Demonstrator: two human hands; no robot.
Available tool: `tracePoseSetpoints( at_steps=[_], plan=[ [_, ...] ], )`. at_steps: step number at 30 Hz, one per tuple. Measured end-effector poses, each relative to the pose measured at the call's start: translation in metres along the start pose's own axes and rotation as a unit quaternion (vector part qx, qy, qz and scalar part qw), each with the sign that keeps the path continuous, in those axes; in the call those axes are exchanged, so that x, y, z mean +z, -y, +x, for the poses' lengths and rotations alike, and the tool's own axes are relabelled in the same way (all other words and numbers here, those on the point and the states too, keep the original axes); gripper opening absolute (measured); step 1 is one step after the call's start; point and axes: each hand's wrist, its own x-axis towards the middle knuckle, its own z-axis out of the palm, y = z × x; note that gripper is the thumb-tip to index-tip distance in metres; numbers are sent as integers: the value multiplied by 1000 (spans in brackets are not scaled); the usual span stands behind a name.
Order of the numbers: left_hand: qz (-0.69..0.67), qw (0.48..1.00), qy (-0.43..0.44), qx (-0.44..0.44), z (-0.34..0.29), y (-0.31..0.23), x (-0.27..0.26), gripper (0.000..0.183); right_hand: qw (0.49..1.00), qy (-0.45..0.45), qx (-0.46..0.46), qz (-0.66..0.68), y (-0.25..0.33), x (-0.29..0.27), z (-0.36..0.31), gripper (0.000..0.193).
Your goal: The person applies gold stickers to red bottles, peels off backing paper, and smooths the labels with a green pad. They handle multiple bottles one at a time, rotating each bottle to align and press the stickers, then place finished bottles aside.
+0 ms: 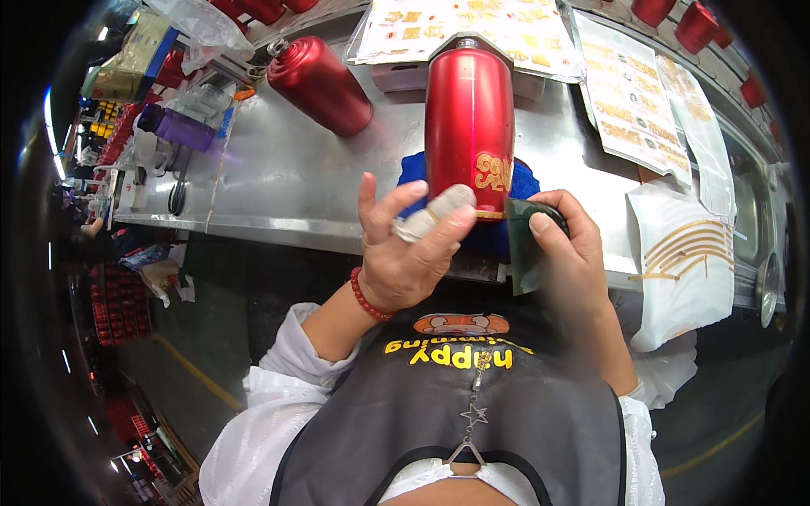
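Observation:
A glossy red bottle (469,118) lies on a blue cloth (525,180), its neck pointing away from me and its base toward me. Gold lettering decals sit near the base on its right side. My left hand (411,244) is at the left of the base, palm partly up and fingers apart, holding nothing. One of its fingers has a pale wrap; I cannot tell whether that fingertip touches the bottle. Right of the base, my right hand (574,240) pinches a dark green translucent scraper (525,249) between thumb and fingers. The scraper's edge is close to the bottle.
A second red bottle (321,87) stands at the left on the metal table (287,185). Gold decal sheets (637,105) lie at the back and right. A white sheet with gold strips (683,261) hangs over the right front edge. A purple bottle (175,127) is far left.

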Motion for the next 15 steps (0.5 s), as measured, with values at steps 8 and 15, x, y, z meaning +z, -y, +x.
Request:
tracePoseSetpoints(
  at_steps=[8,15],
  plan=[
    [54,986,33,154,25,0,11,30,997,-64,-31,6,-3,-1,-2,19],
    [-57,994,19,-86,27,1,5,68,980,-75,-140,-117,19,35,9,19]
  ],
)
